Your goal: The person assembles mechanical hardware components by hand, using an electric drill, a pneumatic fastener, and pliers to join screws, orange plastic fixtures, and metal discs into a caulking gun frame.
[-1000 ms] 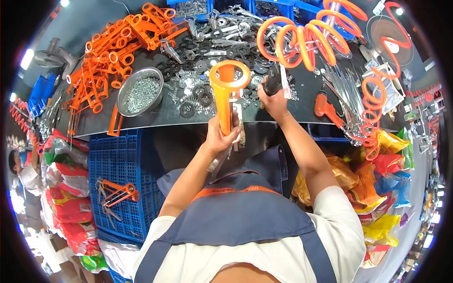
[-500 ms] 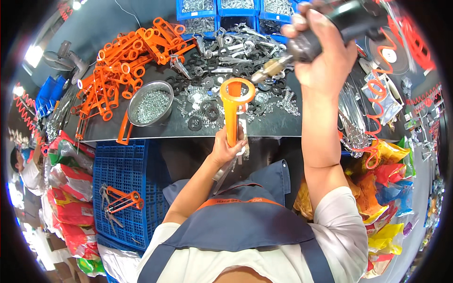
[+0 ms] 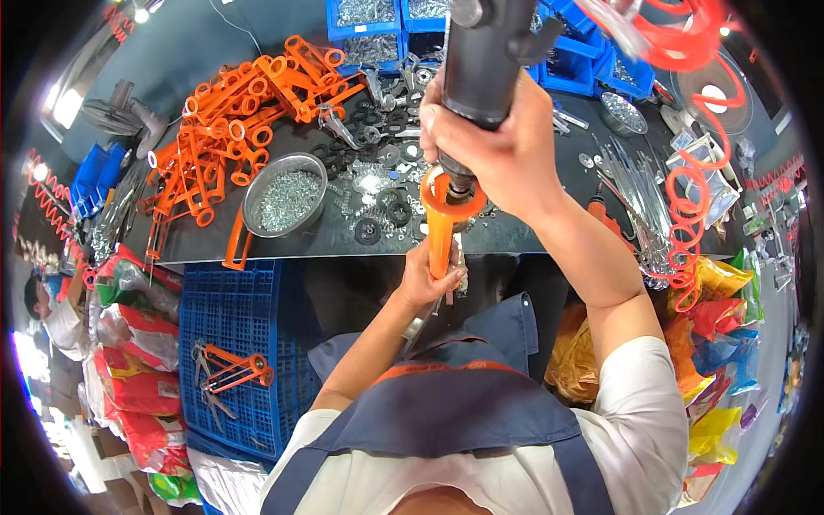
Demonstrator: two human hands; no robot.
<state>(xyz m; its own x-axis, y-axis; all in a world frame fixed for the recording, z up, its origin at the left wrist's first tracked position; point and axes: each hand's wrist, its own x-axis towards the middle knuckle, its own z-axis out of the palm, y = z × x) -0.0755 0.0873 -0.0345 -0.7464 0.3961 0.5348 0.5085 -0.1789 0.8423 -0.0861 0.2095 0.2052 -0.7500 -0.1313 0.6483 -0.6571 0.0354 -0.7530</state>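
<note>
My left hand (image 3: pixel 421 280) is closed around an orange caulking gun frame (image 3: pixel 440 239), held upright at the bench's front edge with its ring end up. A silvery metal part shows below that hand. My right hand (image 3: pixel 508 153) grips a black power driver (image 3: pixel 489 73) from above. The driver's nose points down into the frame's ring, and its tip is hidden inside. Just left of the frame, washers and small loose hardware (image 3: pixel 382 193) lie on the dark bench.
Orange frames (image 3: pixel 232 120) are heaped at the back left beside a metal bowl of small hardware (image 3: pixel 286 196). Blue bins (image 3: pixel 367 49) line the back. A coiled red hose (image 3: pixel 692 193) and long metal rods (image 3: pixel 633 184) are at right. A blue crate (image 3: pixel 225 318) stands below left.
The driver has swung from the right of the frame to above it, turned upright, and its nose has entered the ring. My left hand still holds the frame.
</note>
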